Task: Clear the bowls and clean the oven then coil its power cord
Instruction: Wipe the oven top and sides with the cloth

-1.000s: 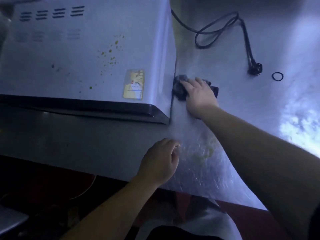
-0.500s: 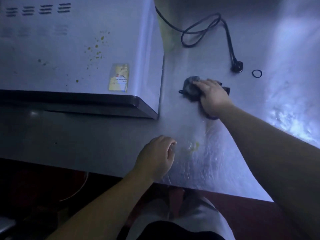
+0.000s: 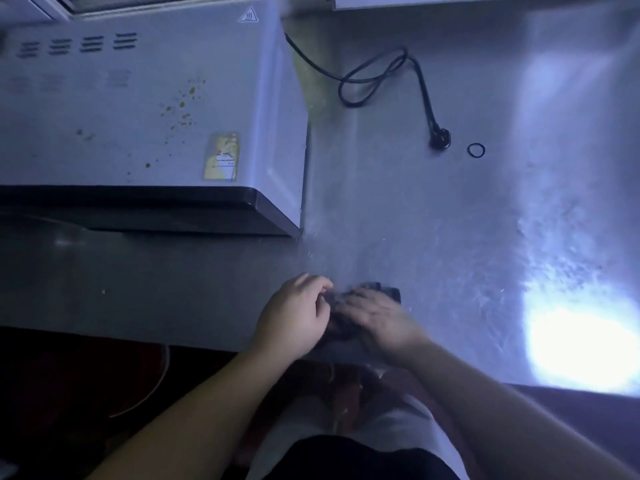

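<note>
Most of what I see is the steel tabletop point(image 3: 398, 209), with a bright glare at its right edge. The oven point(image 3: 145, 109) stands on its left part, the top speckled with yellow-green spots point(image 3: 181, 103) and carrying a yellow sticker point(image 3: 222, 157) near the front right corner. Its power cord point(image 3: 377, 76) runs out from behind the oven and lies in a loose loop on the tabletop, uncoiled, ending in the plug point(image 3: 440, 140); a small black ring point(image 3: 476, 150) lies just beside the plug. Near the front edge, my right hand point(image 3: 375, 318) lies flat, fingers spread, pressing on a dark cloth point(image 3: 349, 306). My left hand point(image 3: 294, 315) rests just beside it with fingers curled loosely inward, touching the cloth's left edge; whether it grips the cloth I cannot tell
</note>
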